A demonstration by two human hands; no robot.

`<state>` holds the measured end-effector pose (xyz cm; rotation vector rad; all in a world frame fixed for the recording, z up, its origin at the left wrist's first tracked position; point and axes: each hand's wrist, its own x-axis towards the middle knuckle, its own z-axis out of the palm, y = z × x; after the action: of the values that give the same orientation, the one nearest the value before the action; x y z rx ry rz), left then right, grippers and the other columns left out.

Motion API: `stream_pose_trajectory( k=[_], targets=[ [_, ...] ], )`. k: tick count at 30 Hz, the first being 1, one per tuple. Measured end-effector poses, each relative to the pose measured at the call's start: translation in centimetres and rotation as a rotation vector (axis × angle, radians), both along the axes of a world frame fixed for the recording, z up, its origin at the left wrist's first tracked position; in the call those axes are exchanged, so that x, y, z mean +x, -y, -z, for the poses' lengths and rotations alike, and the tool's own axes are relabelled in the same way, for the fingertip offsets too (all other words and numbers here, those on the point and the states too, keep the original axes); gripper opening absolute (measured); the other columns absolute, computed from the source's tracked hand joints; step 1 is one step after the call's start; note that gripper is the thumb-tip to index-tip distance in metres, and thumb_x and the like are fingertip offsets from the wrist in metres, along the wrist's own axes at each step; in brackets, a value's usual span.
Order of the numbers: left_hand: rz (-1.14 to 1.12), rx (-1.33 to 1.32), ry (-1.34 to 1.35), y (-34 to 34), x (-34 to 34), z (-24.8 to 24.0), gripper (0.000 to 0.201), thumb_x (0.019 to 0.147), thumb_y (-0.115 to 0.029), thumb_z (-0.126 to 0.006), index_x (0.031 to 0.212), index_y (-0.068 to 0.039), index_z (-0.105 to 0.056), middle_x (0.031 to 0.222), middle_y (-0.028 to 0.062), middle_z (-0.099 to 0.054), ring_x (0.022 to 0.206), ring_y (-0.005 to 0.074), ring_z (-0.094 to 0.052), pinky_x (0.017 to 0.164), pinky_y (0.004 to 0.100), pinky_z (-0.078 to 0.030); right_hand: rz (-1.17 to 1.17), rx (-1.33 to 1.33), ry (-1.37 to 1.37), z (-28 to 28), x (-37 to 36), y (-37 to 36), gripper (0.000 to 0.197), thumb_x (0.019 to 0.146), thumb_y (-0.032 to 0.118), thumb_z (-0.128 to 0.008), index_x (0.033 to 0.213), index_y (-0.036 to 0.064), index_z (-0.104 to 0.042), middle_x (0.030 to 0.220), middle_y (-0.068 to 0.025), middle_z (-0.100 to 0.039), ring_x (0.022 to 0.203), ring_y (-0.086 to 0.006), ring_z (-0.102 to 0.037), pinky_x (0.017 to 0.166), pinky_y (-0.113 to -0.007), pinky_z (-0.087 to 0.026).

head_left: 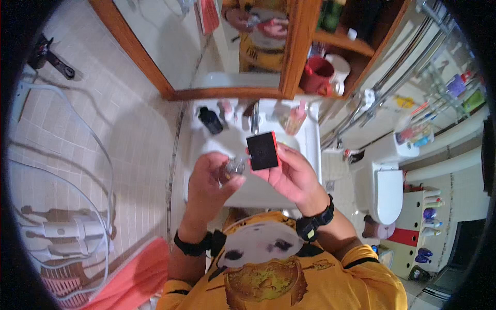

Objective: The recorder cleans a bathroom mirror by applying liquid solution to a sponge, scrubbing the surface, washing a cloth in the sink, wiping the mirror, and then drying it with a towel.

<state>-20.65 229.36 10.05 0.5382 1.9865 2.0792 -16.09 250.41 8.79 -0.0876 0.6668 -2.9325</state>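
Over the white sink [206,199], my left hand [204,178] is closed around a small transparent bottle [235,166]. Much of the bottle's body is hidden by the fingers. Beside it, my right hand [295,178] grips a small square box [262,151] with a black face and red-orange sides. The bottle and the box are close together; whether they touch I cannot tell. Behind my hands is the metal faucet [255,121]. On the sink's back rim stand a dark bottle [211,121] at the left and a pink pump bottle [295,121] at the right.
A wood-framed mirror [232,94] rises behind the sink, next to a shelf with a red mug [317,73]. At right are a white toilet [388,191] and a rack of toiletries [413,129]. A coral towel [132,274] and a hose [98,139] lie leftward.
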Motion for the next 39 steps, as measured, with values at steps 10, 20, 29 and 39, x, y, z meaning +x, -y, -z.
stream_pose_trajectory(
  k=[10, 20, 29, 39],
  targets=[
    [-0.115, 0.315, 0.196, 11.0, 0.3, 6.2, 0.059, 0.070, -0.006, -0.085, 0.119, 0.002, -0.052, 0.108, 0.0127, -0.067, 0.096, 0.0181, -0.065, 0.081, 0.0319, -0.054, 1.303, 1.019, -0.562, -23.5, -10.1, -0.9, 0.031, 0.089, 0.010, -0.076, 0.117, 0.0023, -0.066, 0.107, -0.0052, -0.070, 0.092, -0.0104, -0.065, 0.081, -0.026, -0.054],
    [-0.068, 0.431, 0.169, 16.2, -0.3, 10.9, 0.056, 0.082, 0.001, -0.079, 0.129, 0.004, -0.049, 0.115, 0.0119, -0.063, 0.102, 0.0200, -0.061, 0.087, 0.0340, -0.053, 2.411, 1.706, -0.474, -36.4, -19.5, -4.5, 0.034, 0.079, 0.032, -0.082, 0.099, 0.0052, -0.073, 0.091, -0.0163, -0.070, 0.087, -0.0350, -0.066, 0.083, -0.043, -0.053],
    [-0.034, 0.518, 0.096, 16.6, -1.2, 12.3, 0.056, 0.083, -0.001, -0.080, 0.130, 0.004, -0.048, 0.114, 0.0151, -0.065, 0.100, 0.0240, -0.064, 0.083, 0.0354, -0.055, 2.605, 1.741, -0.519, -36.1, -21.5, -6.0, 0.034, 0.079, 0.034, -0.084, 0.097, 0.0062, -0.075, 0.101, -0.0166, -0.067, 0.096, -0.0343, -0.063, 0.082, -0.043, -0.053],
    [-0.096, 0.503, -0.011, 17.3, -1.8, 13.8, 0.051, 0.085, 0.004, -0.075, 0.129, 0.006, -0.050, 0.110, 0.0139, -0.065, 0.095, 0.0202, -0.063, 0.084, 0.0352, -0.054, 2.640, 1.694, -0.552, -36.0, -22.4, -5.7, 0.028, 0.083, 0.032, -0.080, 0.094, 0.0065, -0.076, 0.096, -0.0153, -0.067, 0.094, -0.0355, -0.060, 0.082, -0.043, -0.050]
  ],
)
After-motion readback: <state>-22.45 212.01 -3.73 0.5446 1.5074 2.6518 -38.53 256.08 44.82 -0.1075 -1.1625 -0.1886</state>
